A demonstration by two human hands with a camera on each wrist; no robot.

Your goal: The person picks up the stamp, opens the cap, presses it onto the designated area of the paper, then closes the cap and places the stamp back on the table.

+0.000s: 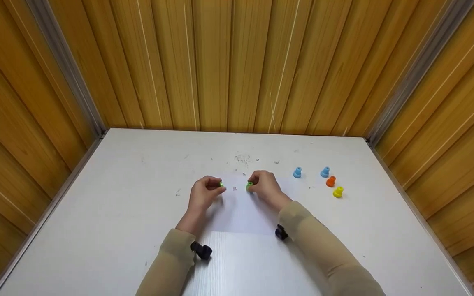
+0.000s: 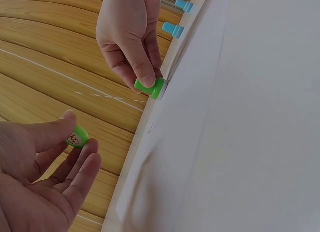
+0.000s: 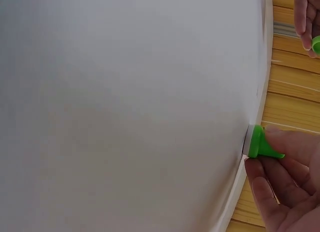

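Wood-panelled walls enclose a white table; two hands pinch green items over a paper sheet.
The right hand pinches a green stamp between thumb and fingers at its narrow green end; its white base projects beyond the fingertips toward the sheet, though contact with the paper cannot be confirmed. The left hand pinches a green round piece between thumb and fingertips, raised above the sheet, its patterned face exposed. A small mark lies on the sheet between the hands. To the right stand two blue stamps, an orange stamp and a yellow stamp.
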